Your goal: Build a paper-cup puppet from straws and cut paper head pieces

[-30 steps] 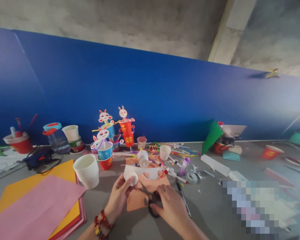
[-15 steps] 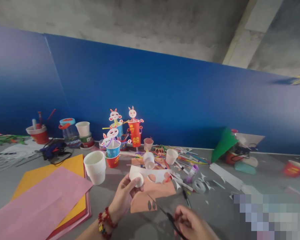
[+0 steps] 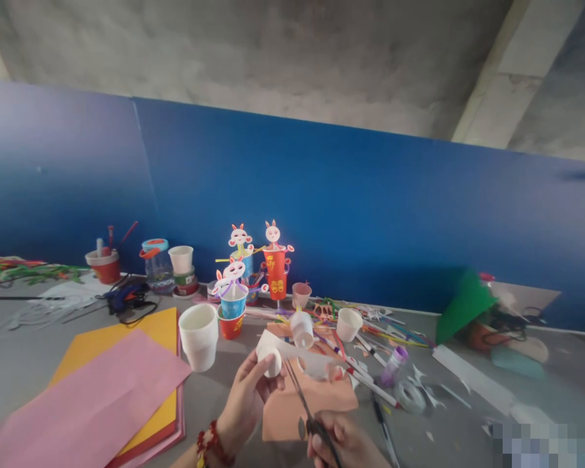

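My left hand (image 3: 251, 390) is closed on a strip of white paper (image 3: 299, 353) with cut-out gaps. Its thumb presses a small round white piece (image 3: 273, 363) against the strip. In my right hand (image 3: 346, 441) are dark-handled scissors (image 3: 301, 392). Their narrow blades point up and away, slightly apart, with the tips close beside the round piece. Whether they touch the paper I cannot tell. Beneath the hands lies a cut sheet of orange paper (image 3: 285, 411).
White stacked cups (image 3: 198, 338) and pink paper (image 3: 107, 390) are on the left. Rabbit-faced cup figures (image 3: 275, 273) stand behind. Rightward are a white cup (image 3: 350, 325), a purple glue stick (image 3: 394, 365), a tape roll (image 3: 409, 396), a black pen (image 3: 384, 426) and paper scraps.
My right hand has brought the scissors up and left, so the blades now reach the white paper near my left hand. The left hand keeps its hold. The view has shifted slightly.
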`<state>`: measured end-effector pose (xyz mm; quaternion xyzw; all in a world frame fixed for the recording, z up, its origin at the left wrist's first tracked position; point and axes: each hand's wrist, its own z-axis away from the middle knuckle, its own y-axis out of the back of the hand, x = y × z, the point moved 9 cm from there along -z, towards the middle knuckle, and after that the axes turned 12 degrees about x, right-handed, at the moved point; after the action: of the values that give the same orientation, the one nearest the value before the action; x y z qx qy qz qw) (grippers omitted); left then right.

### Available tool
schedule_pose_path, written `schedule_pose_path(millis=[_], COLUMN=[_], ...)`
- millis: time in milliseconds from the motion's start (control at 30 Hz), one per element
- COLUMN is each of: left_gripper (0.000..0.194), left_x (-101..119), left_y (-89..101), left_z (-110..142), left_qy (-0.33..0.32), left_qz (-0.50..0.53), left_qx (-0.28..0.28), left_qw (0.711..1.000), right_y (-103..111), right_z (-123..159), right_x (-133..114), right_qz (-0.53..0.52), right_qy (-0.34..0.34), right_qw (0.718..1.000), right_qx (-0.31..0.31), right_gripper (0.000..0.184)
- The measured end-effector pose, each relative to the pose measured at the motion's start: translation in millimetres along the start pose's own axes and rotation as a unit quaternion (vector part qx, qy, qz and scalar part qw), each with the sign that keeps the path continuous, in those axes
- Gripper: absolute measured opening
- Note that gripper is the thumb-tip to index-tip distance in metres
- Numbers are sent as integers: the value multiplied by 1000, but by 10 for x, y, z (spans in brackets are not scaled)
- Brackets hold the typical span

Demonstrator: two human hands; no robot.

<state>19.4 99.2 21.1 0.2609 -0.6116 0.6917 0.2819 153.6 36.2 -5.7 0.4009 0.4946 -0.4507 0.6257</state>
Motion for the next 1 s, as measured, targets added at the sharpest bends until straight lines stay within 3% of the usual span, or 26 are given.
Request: schedule_pose_path(millis=[200,433,1000], left_gripper=[20,25,30], left_x=[25,-106,-151], left_y=[-49,-125,-131], left_z=[57,161,205], left_qy=[-43,-20,-3], left_qz=[-87,-169,-204], left_qx=[-16,-48,-49], left_qw=[995,984,978], right_y=[-3,16,54], right_z=[-21,-35,-35], right_x=[21,45,67], right_qz=[13,-8,-17], right_qy=[-9,8,10], right_qw=[1000,1000,1000], right_qx=[-20,-24,0], right_gripper=[70,68,67])
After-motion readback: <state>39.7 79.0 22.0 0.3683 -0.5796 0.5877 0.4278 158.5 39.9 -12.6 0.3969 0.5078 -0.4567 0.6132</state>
